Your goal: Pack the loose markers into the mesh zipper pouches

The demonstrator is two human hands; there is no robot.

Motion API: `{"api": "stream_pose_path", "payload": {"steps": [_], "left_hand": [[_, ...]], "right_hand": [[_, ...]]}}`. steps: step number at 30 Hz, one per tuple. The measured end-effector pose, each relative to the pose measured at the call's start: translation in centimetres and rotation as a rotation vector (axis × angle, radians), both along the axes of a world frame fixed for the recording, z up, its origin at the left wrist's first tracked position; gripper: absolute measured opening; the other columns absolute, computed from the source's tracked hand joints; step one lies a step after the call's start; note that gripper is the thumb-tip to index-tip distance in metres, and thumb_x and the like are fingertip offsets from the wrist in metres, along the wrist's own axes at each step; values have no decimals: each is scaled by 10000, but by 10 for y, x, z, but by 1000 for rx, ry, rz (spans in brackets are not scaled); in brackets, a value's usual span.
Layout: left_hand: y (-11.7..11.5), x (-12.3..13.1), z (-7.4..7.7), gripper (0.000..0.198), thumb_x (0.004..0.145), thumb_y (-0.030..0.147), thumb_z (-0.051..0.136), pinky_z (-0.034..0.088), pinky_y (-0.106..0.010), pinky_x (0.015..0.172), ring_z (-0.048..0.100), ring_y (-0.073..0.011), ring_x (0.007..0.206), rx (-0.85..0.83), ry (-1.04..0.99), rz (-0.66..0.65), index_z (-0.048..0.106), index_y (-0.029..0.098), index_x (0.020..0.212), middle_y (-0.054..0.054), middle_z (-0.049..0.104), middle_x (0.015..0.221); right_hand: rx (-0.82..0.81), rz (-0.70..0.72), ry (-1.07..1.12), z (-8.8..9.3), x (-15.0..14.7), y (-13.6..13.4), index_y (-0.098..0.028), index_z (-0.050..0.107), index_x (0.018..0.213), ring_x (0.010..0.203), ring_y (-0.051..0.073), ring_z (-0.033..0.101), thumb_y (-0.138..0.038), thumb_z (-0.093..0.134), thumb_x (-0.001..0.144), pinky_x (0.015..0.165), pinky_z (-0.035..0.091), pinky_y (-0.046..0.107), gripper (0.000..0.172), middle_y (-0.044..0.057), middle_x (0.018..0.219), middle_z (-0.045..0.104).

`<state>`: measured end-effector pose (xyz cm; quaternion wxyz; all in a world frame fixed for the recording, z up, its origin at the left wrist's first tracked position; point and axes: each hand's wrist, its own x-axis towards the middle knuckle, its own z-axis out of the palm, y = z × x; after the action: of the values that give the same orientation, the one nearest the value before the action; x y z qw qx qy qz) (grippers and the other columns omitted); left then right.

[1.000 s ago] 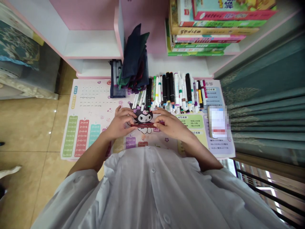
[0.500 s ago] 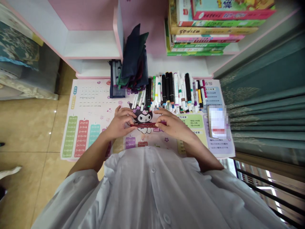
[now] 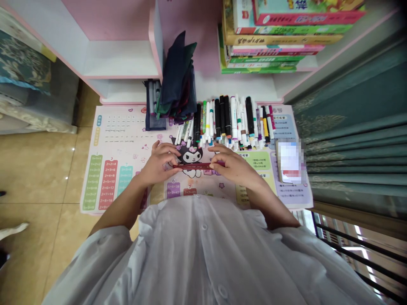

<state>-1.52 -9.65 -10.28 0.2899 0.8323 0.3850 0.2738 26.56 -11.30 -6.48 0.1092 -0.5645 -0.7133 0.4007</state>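
Note:
A dark red marker (image 3: 199, 166) lies level between my hands, above a cartoon figure printed on the desk mat (image 3: 127, 140). My left hand (image 3: 159, 163) grips the marker's left end. My right hand (image 3: 233, 166) holds its right part, with the fingertips curled over the barrel. Much of the marker's length shows between my hands. Just beyond my fingertips lies a dense row of several upright-capped markers (image 3: 229, 123), close to but apart from both hands.
A dark folded fabric bundle (image 3: 178, 80) stands by a pink-and-white shelf (image 3: 121, 59), with stacked books (image 3: 280, 34) behind the markers. A blurred rectangular item (image 3: 289, 163) lies on the mat's right. A teal curtain (image 3: 356, 127) hangs to the right; a tiled floor (image 3: 38, 182) lies left.
My right hand has shifted slightly right along the marker, widening the gap between my hands. The view has drifted a little.

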Motion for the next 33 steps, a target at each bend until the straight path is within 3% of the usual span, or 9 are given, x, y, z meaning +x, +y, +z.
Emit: {"api": "stream_pose_path", "payload": {"steps": [33], "left_hand": [[2, 0, 0, 281, 806, 392, 752, 251, -542, 1150, 573, -243, 1161, -23, 33, 23, 575, 218, 675, -24, 712, 1053]], "right_hand": [[20, -44, -3, -1, 21, -5, -244, 639, 699, 1452, 259, 390, -323, 563, 865, 1169, 354, 519, 199, 19, 1398, 598]]}}
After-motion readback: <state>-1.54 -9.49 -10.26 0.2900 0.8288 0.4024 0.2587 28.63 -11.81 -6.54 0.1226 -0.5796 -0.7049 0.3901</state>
